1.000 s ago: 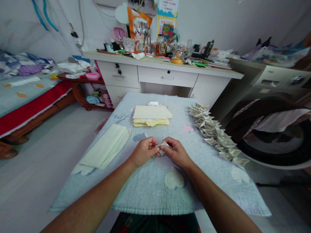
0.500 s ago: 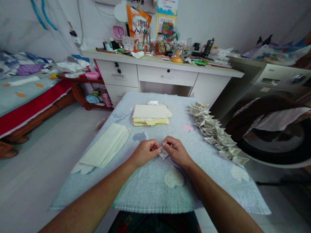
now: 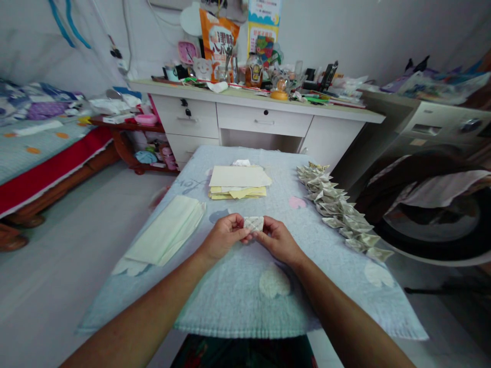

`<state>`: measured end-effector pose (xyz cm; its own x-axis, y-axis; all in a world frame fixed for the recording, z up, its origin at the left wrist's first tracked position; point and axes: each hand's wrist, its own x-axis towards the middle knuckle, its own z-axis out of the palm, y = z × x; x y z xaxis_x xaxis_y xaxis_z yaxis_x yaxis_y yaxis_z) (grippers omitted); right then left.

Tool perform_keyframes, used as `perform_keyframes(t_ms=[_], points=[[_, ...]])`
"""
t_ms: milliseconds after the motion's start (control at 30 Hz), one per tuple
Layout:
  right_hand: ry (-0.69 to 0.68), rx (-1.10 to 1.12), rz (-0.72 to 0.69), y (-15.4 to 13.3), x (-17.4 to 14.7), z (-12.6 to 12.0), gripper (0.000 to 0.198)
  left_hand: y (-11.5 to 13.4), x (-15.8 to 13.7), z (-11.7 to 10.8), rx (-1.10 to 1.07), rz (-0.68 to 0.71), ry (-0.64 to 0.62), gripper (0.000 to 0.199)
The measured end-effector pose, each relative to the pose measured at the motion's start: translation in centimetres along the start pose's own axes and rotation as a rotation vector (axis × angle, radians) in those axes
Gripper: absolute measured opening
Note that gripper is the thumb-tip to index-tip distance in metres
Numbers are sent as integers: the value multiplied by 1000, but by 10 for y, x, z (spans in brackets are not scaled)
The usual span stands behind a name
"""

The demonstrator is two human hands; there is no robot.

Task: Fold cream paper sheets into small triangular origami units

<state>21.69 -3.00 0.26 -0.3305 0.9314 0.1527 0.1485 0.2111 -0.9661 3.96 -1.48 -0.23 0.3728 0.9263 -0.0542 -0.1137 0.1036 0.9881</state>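
Between my hands, above the middle of the cloth-covered table [image 3: 238,291], a small folded piece of paper [image 3: 253,223] shows a pale, patterned face. My left hand [image 3: 227,234] pinches its left end with thumb and fingers. On the other end, my right hand [image 3: 279,237] grips it the same way, and the thumbs nearly meet at its lower edge. A stack of cream and yellow paper [image 3: 240,177] lies just beyond my hands. To the left rest pale green folded sheets [image 3: 166,230]. Along the right side runs a row of pointed folded paper pieces [image 3: 337,209].
A white desk [image 3: 264,122] with drawers stands behind the table, its top crowded with jars, an orange bag [image 3: 218,43] and a pink clock [image 3: 187,52]. To the right is a washing machine [image 3: 433,128] with its door open. A bed [image 3: 49,148] is at the left.
The folded paper has been raised and turned, so a rectangular patterned face shows instead of a downward point. Both hands have shifted slightly apart and now hold its two ends.
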Motion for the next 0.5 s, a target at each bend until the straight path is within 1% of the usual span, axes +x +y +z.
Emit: perform_keyframes(t_ms=[67,200,267,333,367,433,500], points=[[-9,-18,3,1,0,-1,29,1,-1,1,54,-5,0,27],[37,-169,-19,3,-2,-4,22,5,-4,1,148,52,42,25],[53,-248,-63,3,-2,-4,16,5,-4,0,190,65,35,21],[82,-328,-133,3,-2,-4,6,3,-3,-1,218,85,13,16],[105,-368,-168,4,-2,-4,5,2,-2,-1,225,106,4,13],[139,-438,-218,4,-2,-4,14,-1,-1,-1,246,162,-6,7],[130,-500,-244,6,-3,-4,19,-4,0,0,317,222,-5,4]])
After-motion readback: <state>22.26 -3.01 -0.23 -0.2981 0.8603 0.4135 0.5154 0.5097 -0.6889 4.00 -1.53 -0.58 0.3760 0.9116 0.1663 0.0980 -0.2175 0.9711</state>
